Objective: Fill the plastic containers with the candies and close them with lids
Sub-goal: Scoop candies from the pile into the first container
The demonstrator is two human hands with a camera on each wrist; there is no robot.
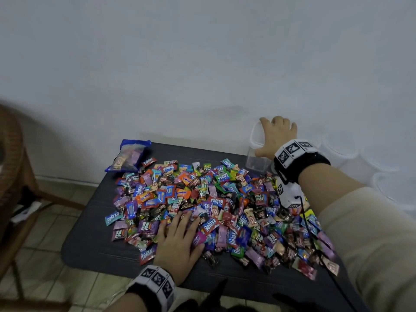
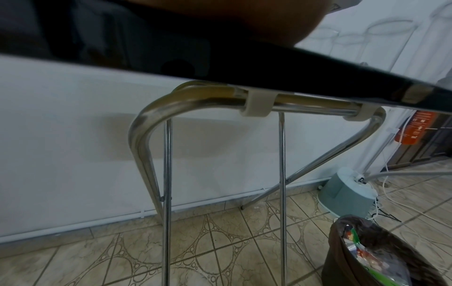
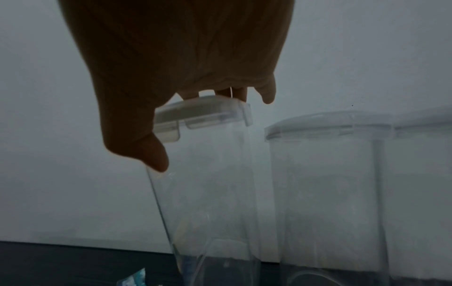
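A wide pile of wrapped candies (image 1: 225, 206) covers the dark grey table (image 1: 90, 239). My left hand (image 1: 180, 233) lies flat on the pile's near-left part, fingers straight and spread. At the back right stands a clear plastic container (image 1: 256, 161) with its lid (image 1: 255, 134) on. My right hand (image 1: 278, 134) grips it from above. In the right wrist view the fingers (image 3: 234, 92) curl over the lid (image 3: 200, 114) and the thumb (image 3: 156, 154) presses the container (image 3: 208, 193) wall. The container looks empty.
More clear lidded containers (image 3: 325, 193) stand against the white wall (image 1: 202, 64) to the right. A blue candy bag (image 1: 129, 157) lies at the table's back left. A wicker chair (image 1: 13, 165) is at the left. Below the table are metal legs (image 2: 167, 174) and a lined bin (image 2: 381, 257).
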